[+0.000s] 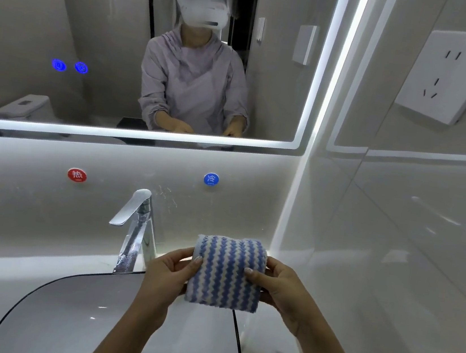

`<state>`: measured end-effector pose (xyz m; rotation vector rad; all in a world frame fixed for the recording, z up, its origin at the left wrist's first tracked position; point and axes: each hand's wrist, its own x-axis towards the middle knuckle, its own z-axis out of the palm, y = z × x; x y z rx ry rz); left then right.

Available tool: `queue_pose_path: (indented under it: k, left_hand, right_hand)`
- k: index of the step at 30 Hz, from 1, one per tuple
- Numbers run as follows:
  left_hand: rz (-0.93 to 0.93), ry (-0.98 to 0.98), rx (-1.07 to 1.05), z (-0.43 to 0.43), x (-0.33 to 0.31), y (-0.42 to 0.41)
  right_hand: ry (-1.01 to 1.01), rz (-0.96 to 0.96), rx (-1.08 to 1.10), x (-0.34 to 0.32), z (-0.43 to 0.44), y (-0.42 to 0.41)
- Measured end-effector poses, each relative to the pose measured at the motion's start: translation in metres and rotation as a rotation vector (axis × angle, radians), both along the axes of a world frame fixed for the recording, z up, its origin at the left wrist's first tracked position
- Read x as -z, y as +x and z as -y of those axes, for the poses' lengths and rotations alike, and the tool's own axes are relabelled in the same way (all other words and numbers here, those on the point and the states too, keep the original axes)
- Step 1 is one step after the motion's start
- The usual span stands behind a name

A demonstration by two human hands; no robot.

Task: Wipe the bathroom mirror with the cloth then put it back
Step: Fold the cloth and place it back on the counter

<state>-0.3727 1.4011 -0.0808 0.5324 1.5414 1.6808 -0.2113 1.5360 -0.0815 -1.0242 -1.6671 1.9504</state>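
Both hands, left (173,275) & right (277,290), pinch folded blue-white striped fluffy cloth (226,271) btwn them, right of chrome faucet (134,228).

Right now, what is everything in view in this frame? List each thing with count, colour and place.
cloth: one, blue and white stripes, folded, held over the sink's right edge
mirror: one, lit white border, on the wall above the tap
touch buttons: two, glowing blue, on mirror's left
tap: one, chrome, behind the sink
sink: one, grey, bottom left
hot sticker: one, red, left of tap
cold sticker: one, blue, right of tap
socket: one, white, right wall
left hand: grips cloth's left edge
right hand: grips cloth's right edge
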Motion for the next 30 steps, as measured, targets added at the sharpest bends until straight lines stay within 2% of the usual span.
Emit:
queue_pose_path:
  k: [5, 9, 17, 30]
  left_hand:
    - [-0.037, -0.006, 0.026, -0.02, 0.008, 0.001]
    - [-0.072, -0.035, 0.048, -0.04, 0.024, 0.009]
    - [0.002, -0.115, 0.049, -0.087, 0.061, 0.031]
    - [-0.128, -0.395, -0.023, -0.163, 0.127, 0.035]
  right_hand:
    - [0.07, 0.012, 0.115, 0.008, -0.02, -0.001]
    - [0.043, 0.015, 0.162, 0.021, -0.038, 0.005]
    - [0.078, 0.103, 0.245, 0.065, -0.073, 0.015]
    - [0.07, 0.233, 0.359, 0.137, -0.122, -0.014]
